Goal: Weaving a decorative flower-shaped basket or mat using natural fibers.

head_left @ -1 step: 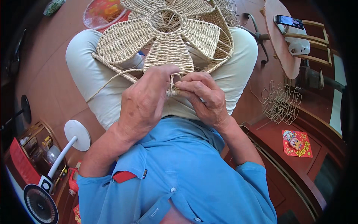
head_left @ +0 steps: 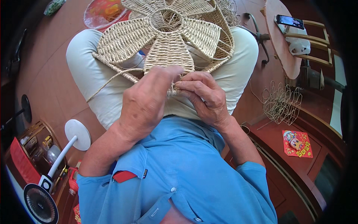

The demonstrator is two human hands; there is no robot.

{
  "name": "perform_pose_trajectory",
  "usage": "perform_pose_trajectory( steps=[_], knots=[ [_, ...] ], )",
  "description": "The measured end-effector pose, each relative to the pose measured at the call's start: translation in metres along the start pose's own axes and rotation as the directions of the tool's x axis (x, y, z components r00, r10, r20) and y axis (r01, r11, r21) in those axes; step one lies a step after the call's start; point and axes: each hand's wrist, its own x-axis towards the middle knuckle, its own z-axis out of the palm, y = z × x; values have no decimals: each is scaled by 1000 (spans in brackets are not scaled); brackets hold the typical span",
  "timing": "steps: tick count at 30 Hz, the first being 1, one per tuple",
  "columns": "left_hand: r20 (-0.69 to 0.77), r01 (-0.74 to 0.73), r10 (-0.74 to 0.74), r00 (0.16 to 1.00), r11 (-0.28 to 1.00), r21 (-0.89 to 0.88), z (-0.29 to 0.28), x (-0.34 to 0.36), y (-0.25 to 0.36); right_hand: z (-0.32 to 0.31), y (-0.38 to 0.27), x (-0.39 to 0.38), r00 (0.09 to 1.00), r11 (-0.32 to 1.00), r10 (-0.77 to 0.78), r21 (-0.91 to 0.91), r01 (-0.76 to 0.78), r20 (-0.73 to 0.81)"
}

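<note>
Across my lap lies a basket woven of pale straw cord, with a flower-shaped face (head_left: pixel 168 50) whose broad petals spread from a ring-shaped centre. My right hand (head_left: pixel 207 98) is closed in a pinch on the basket's rim (head_left: pixel 172 92), just below the nearest petal. Close on its left, my left hand (head_left: pixel 146 98) is curled at the same spot; its raised finger is blurred, and what its other fingertips hold is hidden. A loose straw cord (head_left: pixel 108 81) runs from beside the left hand over my left thigh.
Beyond my left knee stands a red tub (head_left: pixel 100 16) lined with clear plastic. At right are a round-edged table (head_left: pixel 278 41) with a phone (head_left: pixel 290 21), and a tangled cord bundle (head_left: pixel 281 104). A white-stemmed fan (head_left: pixel 41 203) lies lower left near a wooden case (head_left: pixel 44 149).
My left hand has shifted slightly, its raised finger moving a little to the right over the rim. My right hand keeps its pinch, and the basket has hardly moved.
</note>
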Motion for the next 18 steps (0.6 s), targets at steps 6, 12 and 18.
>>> perform_pose_trajectory(
  steps=[6,12,18],
  knots=[
    [83,-188,175,981,965,182,-6,-23,-3,1,3,-8,999,998,34,-54,-32,33],
    [-72,-226,243,967,955,190,3,-38,-11,3,0,-3,998,997,53,-61,-51,40],
    [-134,-183,206,969,970,160,4,-38,-8,1,-6,2,998,996,65,-60,-65,-2]
  ],
)
